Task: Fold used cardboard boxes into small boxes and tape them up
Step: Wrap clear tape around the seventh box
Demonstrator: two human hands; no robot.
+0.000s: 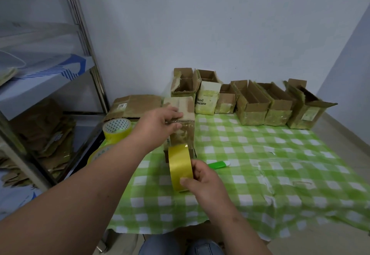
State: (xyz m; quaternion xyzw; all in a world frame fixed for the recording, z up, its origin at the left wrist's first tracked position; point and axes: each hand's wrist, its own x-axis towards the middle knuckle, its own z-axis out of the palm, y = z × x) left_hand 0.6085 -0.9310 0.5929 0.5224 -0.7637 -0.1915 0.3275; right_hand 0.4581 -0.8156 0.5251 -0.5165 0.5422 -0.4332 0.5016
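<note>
A small brown cardboard box [185, 132] stands on the green checked tablecloth [250, 154] in front of me. My left hand [160, 123] lies over its top near edge, fingers fairly straight and pressing the flap and tape down. My right hand [204, 182] grips a yellow tape roll [179, 169] just below the box. A strip of tape runs from the roll up the box's front face.
Several taped open-top boxes [254, 102] line the wall at the back. Flattened cardboard [134, 105] and two spare yellow tape rolls [117, 129] lie at the left. A green cutter [218, 164] sits beside my right hand. A metal shelf [50, 86] holding cardboard stands on the left.
</note>
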